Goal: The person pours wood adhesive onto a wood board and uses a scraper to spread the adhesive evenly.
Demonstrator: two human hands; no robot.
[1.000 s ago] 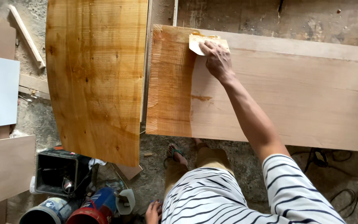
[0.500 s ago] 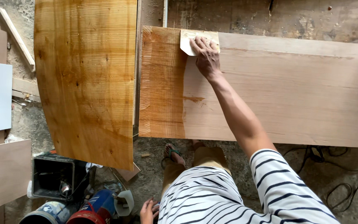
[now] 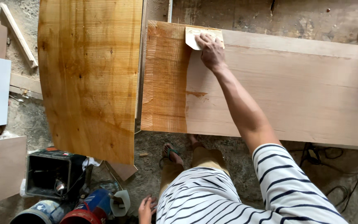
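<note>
Pressed flat under the right hand (image 3: pixel 212 52) is a pale spreader card (image 3: pixel 195 36) — fingers laid over it, pinning it to the long wooden board (image 3: pixel 295 95) at the board's far edge. Left of the card the board shows a darker, wet amber band (image 3: pixel 164 79); right of it the wood is bare and pale. Left hand (image 3: pixel 146 208) hangs low by the striped shirt, fingers loosely curled, holding nothing — close to a paint can (image 3: pixel 100 203). Further left, a curved stained panel (image 3: pixel 90 74).
</note>
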